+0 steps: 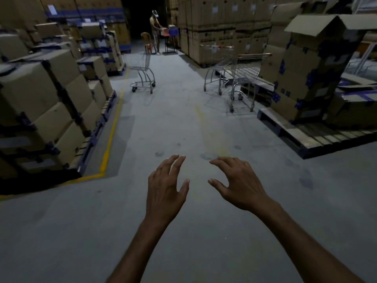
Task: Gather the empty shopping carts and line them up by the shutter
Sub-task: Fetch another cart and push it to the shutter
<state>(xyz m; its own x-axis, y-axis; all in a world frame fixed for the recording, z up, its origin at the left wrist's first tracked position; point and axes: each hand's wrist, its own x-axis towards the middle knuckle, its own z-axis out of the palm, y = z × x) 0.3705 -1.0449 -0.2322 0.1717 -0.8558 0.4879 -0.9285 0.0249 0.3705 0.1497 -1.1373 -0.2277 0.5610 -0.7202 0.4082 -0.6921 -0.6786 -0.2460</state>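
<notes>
Hands empty: left hand and right hand spread wide, approaching carts. Next: walk to lone cart, grip handle; paired carts wait.

Three empty wire shopping carts stand upright on the grey floor, placed here relative to the open-topped box stack on the wooden pallet. The lone cart stands well apart to the stack's left, across the aisle, its basket bare. The red-handled cart stands just beside the stack's left face, and the third cart stands close behind it, farther from the stack.
</notes>
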